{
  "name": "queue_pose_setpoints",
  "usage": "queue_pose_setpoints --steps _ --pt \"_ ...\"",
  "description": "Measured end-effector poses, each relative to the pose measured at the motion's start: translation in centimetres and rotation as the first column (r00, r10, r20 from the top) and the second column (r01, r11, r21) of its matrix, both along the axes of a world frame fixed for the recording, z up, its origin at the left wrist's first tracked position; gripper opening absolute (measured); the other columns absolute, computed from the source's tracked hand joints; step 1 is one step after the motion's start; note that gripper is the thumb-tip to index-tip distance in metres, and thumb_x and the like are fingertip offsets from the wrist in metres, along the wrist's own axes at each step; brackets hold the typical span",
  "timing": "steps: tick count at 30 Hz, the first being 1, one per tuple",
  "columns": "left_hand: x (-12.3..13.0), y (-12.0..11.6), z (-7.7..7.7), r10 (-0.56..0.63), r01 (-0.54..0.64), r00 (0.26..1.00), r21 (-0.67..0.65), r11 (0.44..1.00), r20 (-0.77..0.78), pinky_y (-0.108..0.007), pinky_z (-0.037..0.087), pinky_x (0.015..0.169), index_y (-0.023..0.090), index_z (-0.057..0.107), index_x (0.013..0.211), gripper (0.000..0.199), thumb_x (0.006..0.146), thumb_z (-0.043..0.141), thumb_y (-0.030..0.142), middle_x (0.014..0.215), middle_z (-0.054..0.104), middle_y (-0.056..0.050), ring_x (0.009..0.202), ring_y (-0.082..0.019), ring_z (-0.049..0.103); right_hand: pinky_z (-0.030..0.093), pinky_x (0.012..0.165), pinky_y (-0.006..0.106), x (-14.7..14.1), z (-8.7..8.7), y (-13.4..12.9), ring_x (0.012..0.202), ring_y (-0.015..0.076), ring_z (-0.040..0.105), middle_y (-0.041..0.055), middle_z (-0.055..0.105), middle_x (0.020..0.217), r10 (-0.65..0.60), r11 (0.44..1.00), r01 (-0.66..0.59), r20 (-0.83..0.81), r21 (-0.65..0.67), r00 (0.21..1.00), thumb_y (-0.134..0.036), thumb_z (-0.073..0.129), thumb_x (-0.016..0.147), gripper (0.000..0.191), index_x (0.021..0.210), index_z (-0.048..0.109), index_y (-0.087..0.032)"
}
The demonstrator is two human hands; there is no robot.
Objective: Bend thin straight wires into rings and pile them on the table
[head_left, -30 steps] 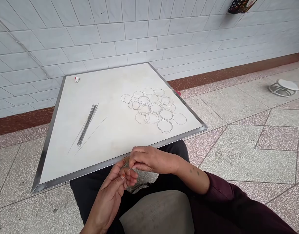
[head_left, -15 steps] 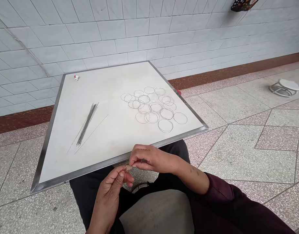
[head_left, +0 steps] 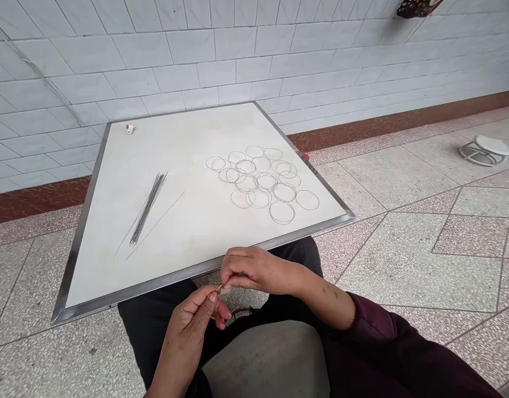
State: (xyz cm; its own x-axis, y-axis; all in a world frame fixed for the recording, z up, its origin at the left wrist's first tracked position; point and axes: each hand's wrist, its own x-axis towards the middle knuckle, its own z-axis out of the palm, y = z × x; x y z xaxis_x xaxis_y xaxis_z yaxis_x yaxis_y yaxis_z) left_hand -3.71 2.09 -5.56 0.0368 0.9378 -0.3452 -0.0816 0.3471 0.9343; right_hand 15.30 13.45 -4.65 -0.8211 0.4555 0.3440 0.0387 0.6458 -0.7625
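Note:
My left hand pinches a thin wire between thumb and forefinger, just off the table's front edge. Against it, my right hand is closed on the same wire, the fingertips of both hands nearly touching. Part of the wire curves below my right hand, over my lap. Several wire rings lie overlapping on the right half of the white table. On the left half rests a bundle of straight dark wires, with a single wire lying apart beside it.
A small red and white object sits near the table's back left corner. The table's metal rim runs close in front of my hands. A tiled wall stands behind, and a round stool is on the floor at right.
Both hands stay together at the wire, with only slight finger movement. The wire's curve below my right hand shows more clearly now. The view has shifted slightly.

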Motion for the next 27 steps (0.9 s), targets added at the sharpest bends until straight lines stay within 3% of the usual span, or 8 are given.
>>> queue_pose_setpoints --steps 14,22,27 --pt "0.1 0.2 1.0 -0.059 0.06 0.998 -0.049 0.997 0.022 -0.033 0.048 0.073 0.022 0.073 0.091 0.026 0.093 0.058 0.043 0.079 0.069 -0.002 0.069 -0.017 0.06 0.049 0.075 0.022 -0.1 0.2 0.1 0.085 0.0124 0.059 0.0041 0.062 0.093 0.039 0.992 -0.044 0.048 0.117 0.998 -0.023 0.054 0.1 0.012 0.101 0.064 -0.016" --pt "0.1 0.8 1.0 0.056 0.003 0.967 -0.23 0.973 0.248 -0.039 0.051 0.083 0.021 0.077 0.087 0.024 0.078 0.077 0.043 0.083 0.067 -0.003 0.078 -0.02 0.062 0.047 0.074 0.021 0.1 0.3 0.3 0.084 0.0117 0.057 0.0041 0.061 0.092 0.082 0.979 -0.102 0.118 0.176 0.99 -0.023 0.052 0.101 0.012 0.101 0.062 -0.016" --pt "0.4 1.3 1.2 0.02 0.074 0.944 -0.271 0.96 0.33 -0.03 0.048 0.07 0.017 0.077 0.078 0.019 0.075 0.081 0.036 0.073 0.063 -0.002 0.066 -0.014 0.055 0.047 0.074 0.021 0.3 0.2 0.4 0.085 0.0117 0.057 0.0044 0.061 0.093 0.117 0.978 -0.131 0.097 0.16 0.988 -0.022 0.053 0.101 0.012 0.099 0.063 -0.015"
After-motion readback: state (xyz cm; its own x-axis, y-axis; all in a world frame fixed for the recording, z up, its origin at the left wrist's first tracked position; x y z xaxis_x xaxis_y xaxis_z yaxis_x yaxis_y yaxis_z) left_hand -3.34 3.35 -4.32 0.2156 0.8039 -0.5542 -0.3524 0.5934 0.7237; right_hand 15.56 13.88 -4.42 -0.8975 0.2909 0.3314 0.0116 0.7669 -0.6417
